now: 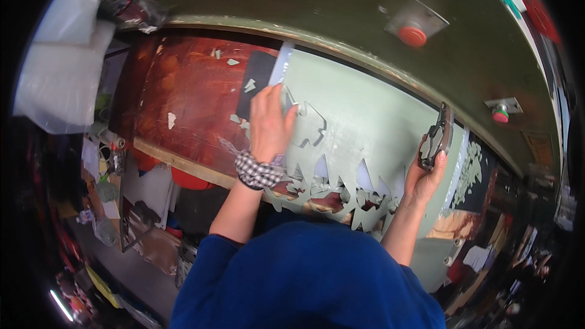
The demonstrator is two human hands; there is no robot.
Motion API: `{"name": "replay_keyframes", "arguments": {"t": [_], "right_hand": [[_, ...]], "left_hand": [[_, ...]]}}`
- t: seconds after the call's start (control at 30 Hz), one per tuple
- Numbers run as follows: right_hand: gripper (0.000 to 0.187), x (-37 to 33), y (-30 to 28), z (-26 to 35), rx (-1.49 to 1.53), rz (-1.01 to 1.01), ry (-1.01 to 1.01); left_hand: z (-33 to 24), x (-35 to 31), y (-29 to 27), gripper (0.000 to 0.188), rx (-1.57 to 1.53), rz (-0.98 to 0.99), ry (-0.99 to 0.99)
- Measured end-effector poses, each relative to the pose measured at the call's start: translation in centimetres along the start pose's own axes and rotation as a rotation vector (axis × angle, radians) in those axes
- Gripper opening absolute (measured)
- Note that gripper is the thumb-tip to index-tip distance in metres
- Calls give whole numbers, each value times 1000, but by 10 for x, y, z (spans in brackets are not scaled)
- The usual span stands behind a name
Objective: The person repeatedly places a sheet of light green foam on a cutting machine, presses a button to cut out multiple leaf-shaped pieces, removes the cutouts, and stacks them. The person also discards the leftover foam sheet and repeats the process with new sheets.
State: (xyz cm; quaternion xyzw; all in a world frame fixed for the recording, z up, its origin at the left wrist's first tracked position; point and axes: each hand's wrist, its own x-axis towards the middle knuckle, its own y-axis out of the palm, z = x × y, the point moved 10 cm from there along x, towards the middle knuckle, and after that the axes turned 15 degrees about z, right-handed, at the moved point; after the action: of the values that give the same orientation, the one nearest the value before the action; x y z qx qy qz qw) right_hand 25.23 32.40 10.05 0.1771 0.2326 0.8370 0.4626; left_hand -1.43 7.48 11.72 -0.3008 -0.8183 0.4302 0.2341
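A pale green sheet (359, 97) lies across a worn red work board, its near edge cut into jagged, pointed gaps. My left hand (271, 120) is over the sheet's left end, thumb apart from the fingers, with nothing visible gripped. Just right of that hand, a cut outline (317, 129) shows in the sheet. Toward the right end, my right hand (421, 176) grips a dark metal cutting die (436, 139) with a curved, shaped rim, held above the sheet. The undersides of both hands are hidden.
Green scraps (468, 173) are heaped beyond the sheet's right end; others lie on the red board (189, 91). A green machine beam (329, 6) with a red push button (413, 35) spans the far side. Clear plastic bags (64, 79) hang at left.
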Motion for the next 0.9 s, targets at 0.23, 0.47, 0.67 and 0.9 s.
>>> {"name": "replay_keyframes", "arguments": {"t": [0.23, 0.47, 0.67, 0.9], "right_hand": [[90, -23, 41, -10, -378, 180, 104], [99, -13, 133, -76, -1100, 711, 2], [103, 13, 124, -86, -1319, 687, -68], [74, 100, 15, 113, -1407, -358, -411]], "left_hand": [[-183, -98, 119, 28, -424, 1035, 914], [-17, -52, 10, 18, -526, 276, 104], [49, -67, -12, 36, -70, 17, -148], [74, -28, 22, 12, -121, -43, -214]]}}
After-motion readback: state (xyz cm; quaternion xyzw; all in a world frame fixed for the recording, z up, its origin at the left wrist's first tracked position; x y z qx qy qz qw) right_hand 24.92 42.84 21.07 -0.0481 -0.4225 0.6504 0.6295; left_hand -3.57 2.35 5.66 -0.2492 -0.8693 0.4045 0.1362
